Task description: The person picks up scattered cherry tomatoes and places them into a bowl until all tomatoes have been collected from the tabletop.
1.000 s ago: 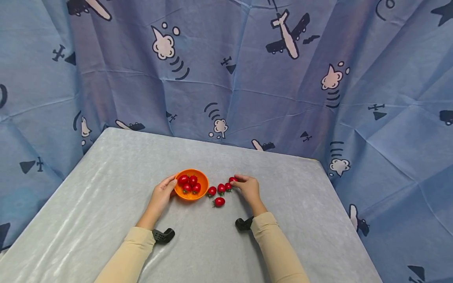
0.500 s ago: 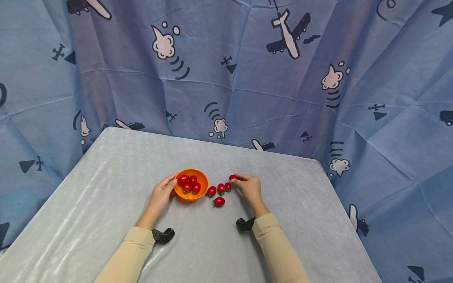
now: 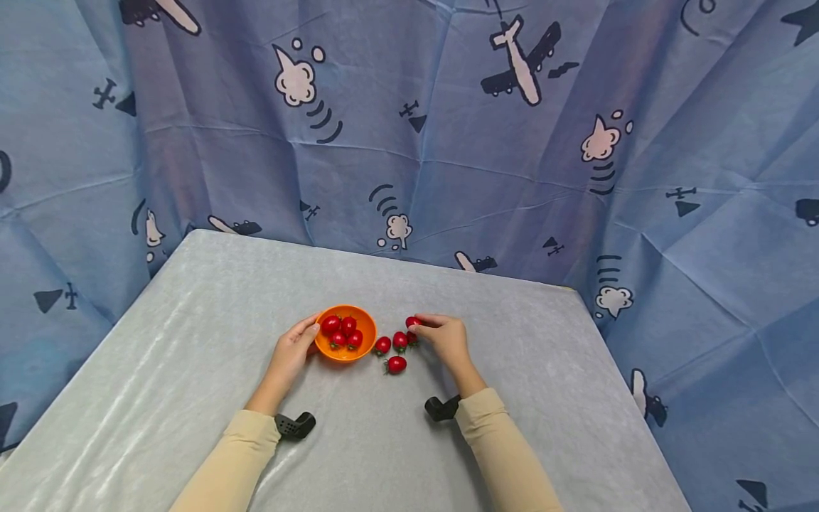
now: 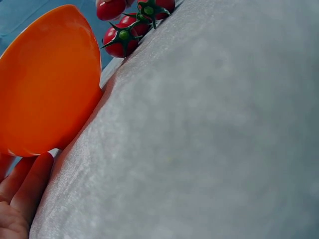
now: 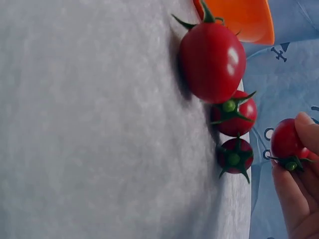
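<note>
Change vs. prev. frames: the right hand (image 3: 448, 340) with its pinched tomato (image 3: 413, 322) is displaced slightly toward the orange bowl (image 3: 346, 333); the tomato was at the right end of the loose row approx. 1 s ago and is now lifted clear of the surface (image 3: 512, 398), as confirmed in the right wrist view, where it is seen apart from the cloth. The left hand (image 3: 293, 350) and the bowl are unchanged in pos. Judged meaning: one tomato is picked and is in transfer toward the bowl; nothing is released yet.

Grip, right: thumb and fingertips (image 5: 305, 130) are closed on the tomato, stem end toward the palm; remaining fingers curled. The pinch is narrow, no wider than the fruit.

Grip, left: fingers are curved against the bowl's left outer wall, with the thumb near the rim; in the left wrist view fingertips (image 4: 27, 184) are seen under the bowl's side. The bowl is steadied, not raised, as far as can be told.

Positions: the bowl is located near the centre of the surface, slightly toward the near edge, w/ four tomatoes inside. Three loose tomatoes (image 3: 393, 348) remain on the surface just right of the bowl: two in a row, one nearer the front edge. The held tomato is above the row's right end.
</note>
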The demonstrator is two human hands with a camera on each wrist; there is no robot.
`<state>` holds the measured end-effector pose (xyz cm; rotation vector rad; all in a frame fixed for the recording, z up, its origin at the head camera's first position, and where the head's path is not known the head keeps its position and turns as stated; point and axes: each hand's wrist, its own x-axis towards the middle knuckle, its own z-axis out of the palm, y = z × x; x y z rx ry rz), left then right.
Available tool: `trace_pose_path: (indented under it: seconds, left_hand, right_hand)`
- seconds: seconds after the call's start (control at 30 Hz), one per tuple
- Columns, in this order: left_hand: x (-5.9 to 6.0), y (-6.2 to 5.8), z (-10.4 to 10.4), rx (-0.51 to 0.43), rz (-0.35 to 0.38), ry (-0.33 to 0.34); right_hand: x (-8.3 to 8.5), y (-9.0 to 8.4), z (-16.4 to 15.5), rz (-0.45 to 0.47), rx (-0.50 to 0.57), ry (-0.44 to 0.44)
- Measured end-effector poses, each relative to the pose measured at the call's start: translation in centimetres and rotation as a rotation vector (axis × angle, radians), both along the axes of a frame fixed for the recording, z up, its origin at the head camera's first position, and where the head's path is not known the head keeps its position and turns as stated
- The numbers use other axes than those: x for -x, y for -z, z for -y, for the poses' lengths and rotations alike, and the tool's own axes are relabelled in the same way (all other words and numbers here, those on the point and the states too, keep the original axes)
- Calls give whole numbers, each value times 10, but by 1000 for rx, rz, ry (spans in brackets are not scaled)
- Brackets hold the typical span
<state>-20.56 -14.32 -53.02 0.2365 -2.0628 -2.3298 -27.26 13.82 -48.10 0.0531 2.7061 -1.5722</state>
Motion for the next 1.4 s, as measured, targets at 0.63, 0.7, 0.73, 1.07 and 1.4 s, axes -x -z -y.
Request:
trace_pose_path:
  seconds: [0.63, 0.7, 0.73, 1.07, 1.4]
  left_hand:
    - [0, 0, 0, 3, 4, 0]
    - [0, 0, 0, -2, 2, 1]
    - [0, 0, 0, -2, 1, 1]
    - [1, 1, 0, -3, -7, 2]
    - [1, 1, 0, -4, -8, 1]
  right_hand:
    - [-8, -9, 18, 48, -22, -65]
    - [-8, -10, 19, 53, -15, -71]
    - [-9, -10, 20, 54, -9, -74]
    - [-11, -14, 30, 75, 3, -78]
    - [-14, -16, 38, 57, 18, -125]
